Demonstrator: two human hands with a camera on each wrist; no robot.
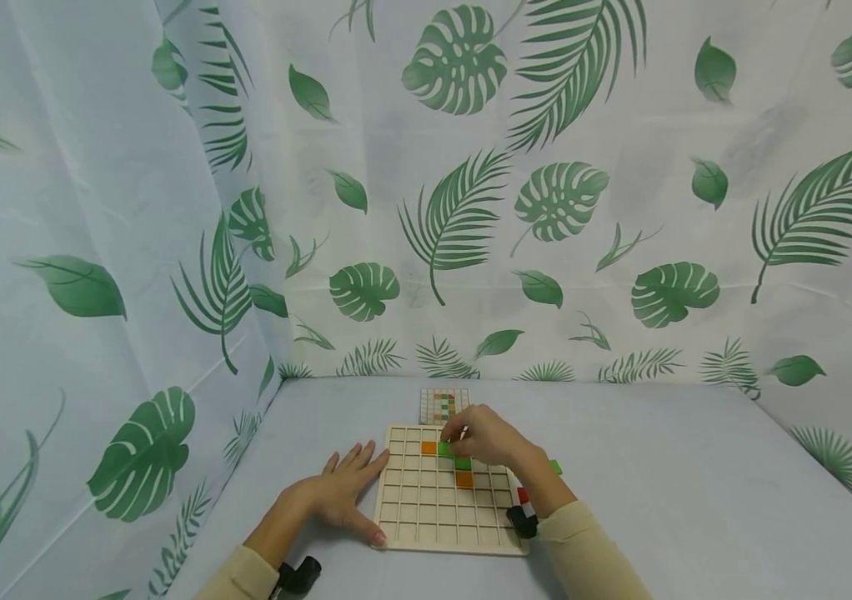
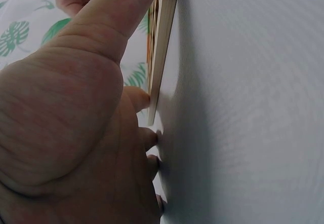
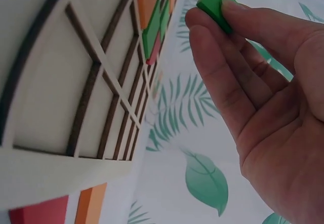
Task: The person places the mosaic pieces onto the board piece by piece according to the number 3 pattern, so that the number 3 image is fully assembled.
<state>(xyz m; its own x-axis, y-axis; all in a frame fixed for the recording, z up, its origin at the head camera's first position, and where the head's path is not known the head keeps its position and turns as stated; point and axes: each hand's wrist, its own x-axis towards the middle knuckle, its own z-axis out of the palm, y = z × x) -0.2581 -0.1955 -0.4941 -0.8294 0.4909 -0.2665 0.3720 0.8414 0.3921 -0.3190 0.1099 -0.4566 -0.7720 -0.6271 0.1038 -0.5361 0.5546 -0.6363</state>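
Note:
A pale wooden grid board (image 1: 426,525) lies on the table. Over its upper part, my right hand (image 1: 492,435) pinches a green tile (image 3: 215,6) between thumb and fingertips, with the tile off the board in the right wrist view. Near it, an orange tile (image 1: 429,447), another green tile (image 1: 463,464) and a second orange tile (image 1: 464,479) sit in the grid; a red tile (image 3: 153,51) also shows there from the right wrist. My left hand (image 1: 339,493) is spread at the board's left side, its thumb at the near corner and fingertips beside the far-left edge.
A small card (image 1: 437,404) with a coloured grid pattern lies just behind the board. Loose tiles lie to the board's right, among them a green tile (image 1: 555,467) and a red tile (image 1: 523,495), partly behind the right forearm. Leaf-print cloth (image 1: 546,208) hangs behind.

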